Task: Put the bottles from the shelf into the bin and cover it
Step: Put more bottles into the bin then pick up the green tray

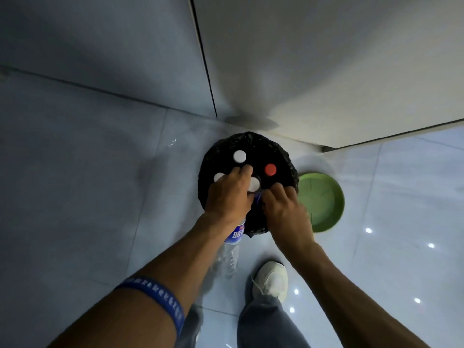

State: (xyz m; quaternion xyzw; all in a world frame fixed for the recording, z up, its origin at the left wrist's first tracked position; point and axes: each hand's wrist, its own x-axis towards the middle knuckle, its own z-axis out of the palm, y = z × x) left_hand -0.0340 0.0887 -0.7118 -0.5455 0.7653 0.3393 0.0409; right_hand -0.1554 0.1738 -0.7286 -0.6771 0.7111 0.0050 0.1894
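glossy tile floor (401, 197), prob. plastic bin liner (281, 156)

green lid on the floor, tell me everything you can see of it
The green lid is round, in what looks like matte light-green plastic, lying flat on the glossy tiled floor just right of the black-lined bin. A raised rim rings a shallow hollow that faces up, so it seems to lie upside down, with faint moulded lines across the inside. It is off the bin. Its left edge sits close against the bin; contact cannot be told. The right hand overlaps its left edge in view, apparently above it.
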